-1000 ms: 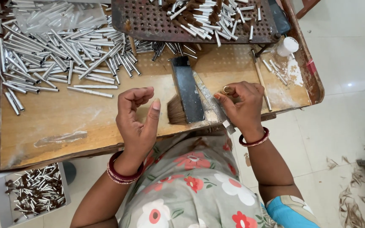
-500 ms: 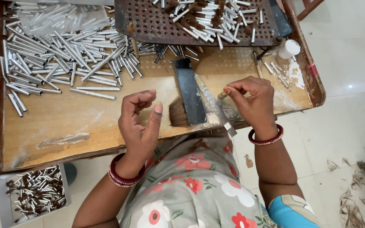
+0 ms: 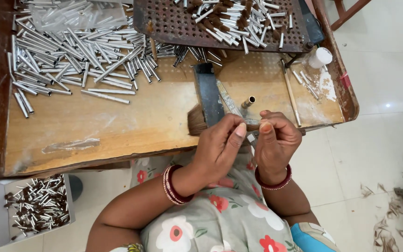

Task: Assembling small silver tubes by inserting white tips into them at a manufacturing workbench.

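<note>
2 hands, 1 perforated tray, 1 grey box.

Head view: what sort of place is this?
Probably a small brush-making workshop: a wooden bench heaped with metal tubes, a perforated tray of bristle-tipped ones, and both hands pinching a bristle tuft.

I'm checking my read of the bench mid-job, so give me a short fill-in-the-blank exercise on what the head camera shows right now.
1. The left hand and right hand meet at the table's front edge, pinching a small tuft of brown ____ between their fingertips.
2. The loose metal tubes lie heaped on the table's far ____ side.
3. The perforated tray at the far edge is full of small round ____.
4. The grey box of finished pieces sits ____ the table's level.

Missing words: bristles; left; holes; below
</note>
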